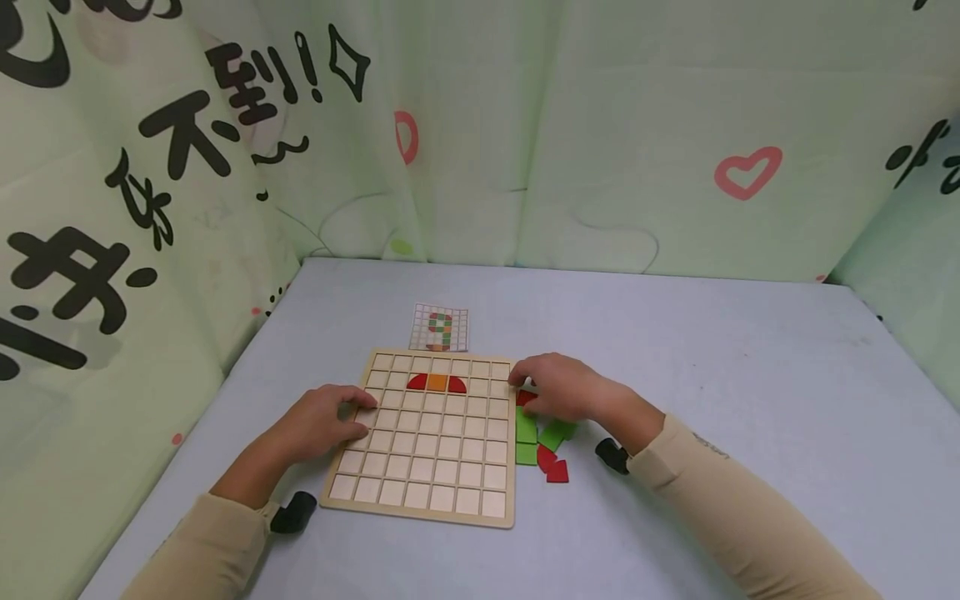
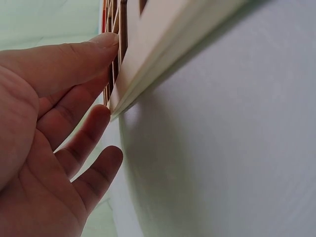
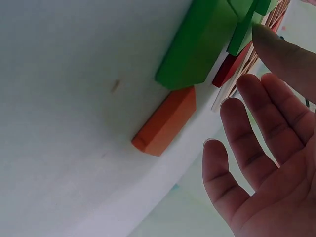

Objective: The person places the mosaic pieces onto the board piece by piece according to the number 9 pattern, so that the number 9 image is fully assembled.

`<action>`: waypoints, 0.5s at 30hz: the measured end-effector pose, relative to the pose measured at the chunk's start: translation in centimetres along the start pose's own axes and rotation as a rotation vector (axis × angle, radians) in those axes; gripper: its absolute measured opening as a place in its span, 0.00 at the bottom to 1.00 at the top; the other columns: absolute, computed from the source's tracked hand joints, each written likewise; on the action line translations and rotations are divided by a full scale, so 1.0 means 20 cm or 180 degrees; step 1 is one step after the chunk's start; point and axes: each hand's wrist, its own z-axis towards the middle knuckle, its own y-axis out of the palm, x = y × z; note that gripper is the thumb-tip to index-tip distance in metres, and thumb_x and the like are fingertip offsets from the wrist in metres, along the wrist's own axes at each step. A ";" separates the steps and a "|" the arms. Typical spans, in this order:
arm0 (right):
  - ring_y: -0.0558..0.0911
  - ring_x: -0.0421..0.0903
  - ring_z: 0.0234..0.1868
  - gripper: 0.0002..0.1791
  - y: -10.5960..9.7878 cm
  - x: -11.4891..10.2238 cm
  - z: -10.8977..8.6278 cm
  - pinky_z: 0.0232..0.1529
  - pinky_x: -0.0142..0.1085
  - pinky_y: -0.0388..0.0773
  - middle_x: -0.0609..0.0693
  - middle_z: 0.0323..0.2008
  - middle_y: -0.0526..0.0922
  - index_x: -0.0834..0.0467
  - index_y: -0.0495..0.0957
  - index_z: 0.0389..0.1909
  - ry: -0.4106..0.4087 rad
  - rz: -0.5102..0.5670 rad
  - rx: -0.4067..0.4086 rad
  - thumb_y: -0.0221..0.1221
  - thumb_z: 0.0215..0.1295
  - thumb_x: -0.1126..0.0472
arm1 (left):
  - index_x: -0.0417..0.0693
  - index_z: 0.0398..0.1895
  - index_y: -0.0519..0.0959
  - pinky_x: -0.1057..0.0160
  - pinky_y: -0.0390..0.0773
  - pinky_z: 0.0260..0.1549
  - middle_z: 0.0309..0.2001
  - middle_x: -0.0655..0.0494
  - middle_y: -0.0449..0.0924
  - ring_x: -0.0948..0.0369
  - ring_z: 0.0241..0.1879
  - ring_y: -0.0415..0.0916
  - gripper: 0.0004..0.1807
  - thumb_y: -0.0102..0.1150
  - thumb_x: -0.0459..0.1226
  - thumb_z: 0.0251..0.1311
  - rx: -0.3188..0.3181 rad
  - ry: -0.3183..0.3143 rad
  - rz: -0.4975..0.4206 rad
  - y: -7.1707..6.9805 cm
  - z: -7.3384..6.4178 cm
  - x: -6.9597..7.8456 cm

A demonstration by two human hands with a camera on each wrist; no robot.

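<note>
A light wooden grid board (image 1: 427, 447) lies flat on the table. In its second row sit an orange square tile (image 1: 437, 382) and a red curved tile at each side of it. My left hand (image 1: 321, 422) rests at the board's left edge, thumb and forefinger touching the frame; the left wrist view shows its other fingers (image 2: 96, 173) loosely bent. Past the right edge, my right hand (image 1: 562, 387) reaches over loose tiles. Its thumb (image 3: 284, 57) is close to green tiles (image 3: 195, 49), and I see no tile held. An orange tile (image 3: 165, 121) lies nearby.
Behind the board lies a small printed card (image 1: 439, 327) with a coloured grid pattern. Green tiles (image 1: 527, 427) and red tiles (image 1: 557, 472) are strewn along the board's right side. A pale printed curtain (image 1: 600, 125) hangs around the white table (image 1: 750, 375).
</note>
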 end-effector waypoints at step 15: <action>0.75 0.47 0.44 0.20 0.01 0.01 -0.01 0.48 0.41 0.77 0.47 0.44 0.80 0.58 0.79 0.51 -0.0003 -0.0068 0.0002 0.70 0.59 0.61 | 0.44 0.53 0.82 0.40 0.65 0.62 0.59 0.45 0.77 0.42 0.66 0.65 0.17 0.69 0.34 0.60 -0.0011 0.0015 0.0034 0.00 0.00 0.01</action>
